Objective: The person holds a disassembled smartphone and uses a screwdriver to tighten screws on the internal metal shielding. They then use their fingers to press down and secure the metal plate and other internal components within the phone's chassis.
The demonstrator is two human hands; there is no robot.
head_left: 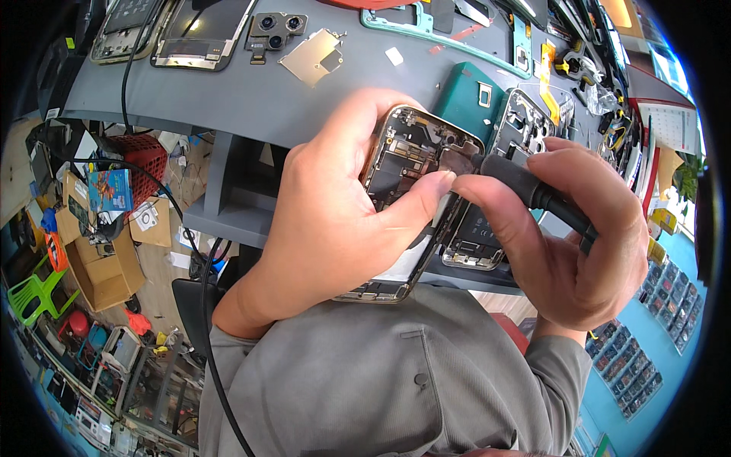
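Holding phone (396,169), black tool (512,177), type unclear

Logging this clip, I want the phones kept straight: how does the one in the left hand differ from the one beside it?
The held phone is gripped by the left hand; the other phone lies on the desk. The held phone's lower interior looks mostly pale; the other phone's looks black. Both are open, insides exposed.

Head fisheye — downward, close above hands (327,209)
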